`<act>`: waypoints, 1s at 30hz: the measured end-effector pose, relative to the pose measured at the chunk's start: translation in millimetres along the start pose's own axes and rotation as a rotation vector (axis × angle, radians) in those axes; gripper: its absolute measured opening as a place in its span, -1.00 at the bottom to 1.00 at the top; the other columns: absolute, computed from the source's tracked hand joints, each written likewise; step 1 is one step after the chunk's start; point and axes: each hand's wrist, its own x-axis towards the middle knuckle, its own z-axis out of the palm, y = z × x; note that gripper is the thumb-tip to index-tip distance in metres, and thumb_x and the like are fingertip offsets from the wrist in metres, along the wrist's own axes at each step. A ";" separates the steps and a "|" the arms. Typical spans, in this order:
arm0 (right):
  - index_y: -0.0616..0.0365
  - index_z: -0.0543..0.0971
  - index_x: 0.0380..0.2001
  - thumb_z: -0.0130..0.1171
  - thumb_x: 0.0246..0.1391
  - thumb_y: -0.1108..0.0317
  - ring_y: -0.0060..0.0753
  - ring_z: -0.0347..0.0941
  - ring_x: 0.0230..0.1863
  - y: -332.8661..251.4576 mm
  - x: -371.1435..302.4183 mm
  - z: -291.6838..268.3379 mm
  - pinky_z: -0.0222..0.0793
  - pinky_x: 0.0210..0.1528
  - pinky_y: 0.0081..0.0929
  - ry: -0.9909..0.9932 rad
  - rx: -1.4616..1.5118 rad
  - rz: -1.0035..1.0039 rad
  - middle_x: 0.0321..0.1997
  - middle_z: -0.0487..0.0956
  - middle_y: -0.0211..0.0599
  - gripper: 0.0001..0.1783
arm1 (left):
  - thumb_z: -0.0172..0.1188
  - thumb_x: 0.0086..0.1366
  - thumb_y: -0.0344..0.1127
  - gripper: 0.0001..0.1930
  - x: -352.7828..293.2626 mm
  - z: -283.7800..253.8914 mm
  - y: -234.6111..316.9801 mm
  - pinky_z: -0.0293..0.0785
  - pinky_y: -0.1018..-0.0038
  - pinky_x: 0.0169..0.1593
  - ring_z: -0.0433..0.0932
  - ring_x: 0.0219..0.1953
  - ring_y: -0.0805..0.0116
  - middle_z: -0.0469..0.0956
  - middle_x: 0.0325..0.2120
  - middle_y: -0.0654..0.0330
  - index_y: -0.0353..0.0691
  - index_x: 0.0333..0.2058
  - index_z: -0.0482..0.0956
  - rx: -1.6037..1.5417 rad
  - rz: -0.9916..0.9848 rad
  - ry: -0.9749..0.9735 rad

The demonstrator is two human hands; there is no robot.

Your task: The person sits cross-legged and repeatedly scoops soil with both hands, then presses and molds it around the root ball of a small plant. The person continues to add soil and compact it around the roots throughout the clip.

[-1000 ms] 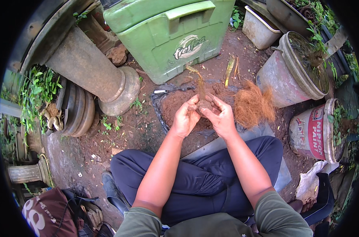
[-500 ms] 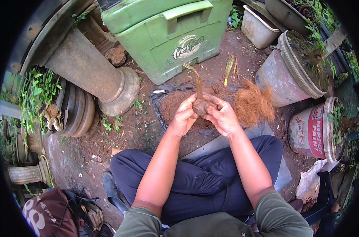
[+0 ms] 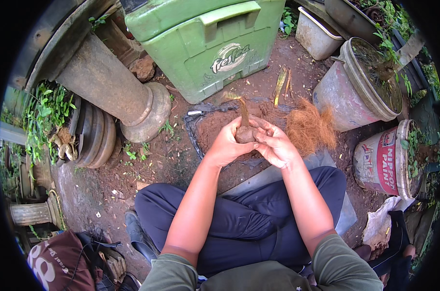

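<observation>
Between my two hands is a small plant (image 3: 244, 111) with a brownish stem, its base packed in a rounded ball of wet soil (image 3: 244, 134). My left hand (image 3: 226, 145) curls round the ball from the left, thumb along its lower side. My right hand (image 3: 277, 146) presses on it from the right with bent fingers. Both are closed on the soil ball; some fingertips are hidden behind it. Underneath lies a heap of loose brown soil (image 3: 211, 127) on a black plastic sheet (image 3: 193, 139). Beside my right hand sits a tuft of orange-brown coconut fibre (image 3: 309, 125).
A green cooler box (image 3: 215, 53) stands ahead. Two buckets (image 3: 338, 92) with plants are at the right, below a whitish basin (image 3: 318, 34). A stone pillar (image 3: 108, 80) leans at the left. Yellowed leaf pieces (image 3: 280, 86) lie beyond the fibre.
My left hand has wrapped further round the soil ball, and my right fingers have shifted over it. The plant's top is blurred by motion. The ball stays about where it was.
</observation>
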 end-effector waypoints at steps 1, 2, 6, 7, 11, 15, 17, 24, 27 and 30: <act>0.30 0.32 0.41 0.26 0.27 0.58 -0.37 0.58 0.20 -1.4 0.5 0.0 0.67 0.10 -0.36 -0.020 -0.004 0.003 0.31 0.52 -0.25 -0.33 | 0.44 0.10 -0.57 -0.32 0.5 0.6 0.5 0.48 0.43 0.21 0.55 0.08 0.47 0.58 0.06 0.27 -0.29 0.24 0.46 -0.002 0.019 0.010; 0.27 0.31 0.42 0.26 0.28 0.55 -0.36 0.56 0.22 -2.0 0.8 0.7 0.65 0.13 -0.33 -0.089 0.053 -0.018 0.32 0.51 -0.25 -0.32 | 0.46 0.09 -0.56 -0.32 1.1 1.2 0.7 0.48 0.43 0.20 0.55 0.08 0.47 0.57 0.06 0.27 -0.29 0.23 0.47 -0.005 0.038 0.020; 0.14 0.26 0.47 0.23 0.35 0.42 -0.32 0.51 0.28 2.9 -1.5 10.5 0.58 0.23 -0.19 -0.050 0.083 -0.070 0.36 0.46 -0.23 -0.32 | 0.51 0.10 -0.58 -0.33 4.8 4.0 -0.9 0.48 0.41 0.24 0.55 0.10 0.46 0.57 0.09 0.22 -0.30 0.20 0.46 -0.066 0.029 0.002; 0.11 0.25 0.47 0.22 0.37 0.38 -0.31 0.50 0.29 5.8 -3.5 13.8 0.56 0.25 -0.16 -0.033 0.066 -0.096 0.37 0.44 -0.22 -0.32 | 0.53 0.08 -0.57 -0.32 5.9 5.8 -1.8 0.48 0.42 0.24 0.54 0.10 0.46 0.57 0.07 0.23 -0.30 0.19 0.46 0.055 0.059 0.016; 0.02 0.29 0.44 0.18 0.42 0.29 -0.26 0.52 0.28 11.9 -3.6 20.4 0.56 0.25 -0.09 0.056 0.087 -0.031 0.34 0.48 -0.23 -0.40 | 0.56 0.06 -0.47 -0.32 2.0 13.5 -3.6 0.46 0.40 0.22 0.52 0.08 0.47 0.56 0.01 0.27 -0.25 0.17 0.46 0.101 0.091 0.130; 0.04 0.36 0.37 0.18 0.43 0.26 -0.28 0.55 0.24 17.7 -4.3 20.3 0.57 0.22 -0.11 0.087 0.197 0.069 0.27 0.55 -0.24 -0.48 | 0.49 0.09 -0.39 -0.38 2.3 16.2 -1.2 0.48 0.38 0.16 0.55 0.02 0.40 0.60 -0.06 0.17 -0.27 0.14 0.46 0.372 0.147 0.178; 0.08 0.40 0.33 0.19 0.42 0.27 -0.31 0.57 0.20 22.4 -4.1 19.3 0.59 0.19 -0.16 0.100 0.218 0.069 0.23 0.58 -0.24 -0.51 | 0.48 0.09 -0.38 -0.36 0.3 16.7 -0.6 0.46 0.36 0.20 0.55 0.07 0.36 0.58 -0.01 0.19 -0.24 0.16 0.47 0.421 0.085 0.178; 0.20 0.43 0.27 0.17 0.42 0.33 -0.40 0.63 0.09 40.9 2.8 9.8 0.65 0.07 -0.36 0.141 0.069 -0.059 0.12 0.63 -0.26 -0.57 | 0.43 0.10 -0.38 -0.36 -1.8 17.8 -3.4 0.52 0.28 0.16 0.63 0.09 0.14 0.62 0.03 -0.01 -0.27 0.18 0.46 0.670 0.091 0.187; 0.20 0.41 0.28 0.17 0.44 0.29 -0.39 0.64 0.07 42.7 5.0 5.9 0.67 0.06 -0.33 0.148 0.035 -0.064 0.11 0.63 -0.25 -0.55 | 0.43 0.12 -0.39 -0.33 -1.2 17.2 -3.8 0.53 0.27 0.16 0.65 0.08 0.13 0.62 0.04 -0.03 -0.29 0.23 0.42 0.694 0.077 0.161; 0.20 0.39 0.30 0.14 0.46 0.17 -0.31 0.64 0.08 37.9 4.7 6.0 0.67 0.08 -0.21 0.134 0.064 -0.030 0.12 0.63 -0.20 -0.50 | 0.40 0.19 -0.47 -0.34 -1.4 13.5 -2.1 0.54 0.33 0.17 0.64 0.08 0.25 0.62 0.07 0.02 -0.31 0.26 0.38 0.537 0.028 0.118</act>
